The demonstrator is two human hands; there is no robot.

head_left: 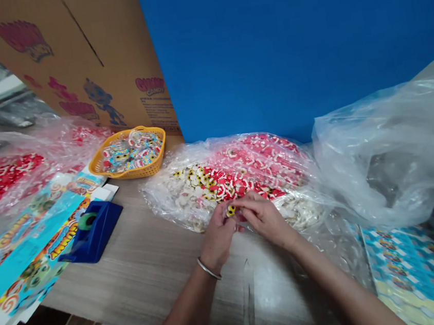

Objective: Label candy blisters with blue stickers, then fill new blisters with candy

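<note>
Both hands (217, 237) (265, 220) pinch, apparently, one yellow piece (231, 211); grey table (145, 253) below, blue panel (267, 48) behind.

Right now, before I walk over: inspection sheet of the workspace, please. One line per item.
Surface: wood-grain table, partly covered by plastic and printed card.
Job's things: small yellow piece with black eye-like spots, in the hands; loose red-and-white pieces on clear plastic ahead; orange basket of wrapped pieces behind, to the left.
Clutter: blue holder on the left; bulky clear plastic and printed sheets on the right.
Hands: left hand holds the yellow piece; right hand has its fingers close by, grip unclear.
Cables: nothing seen.
Surroundings: printed cardboard box and blue panel behind.
</note>
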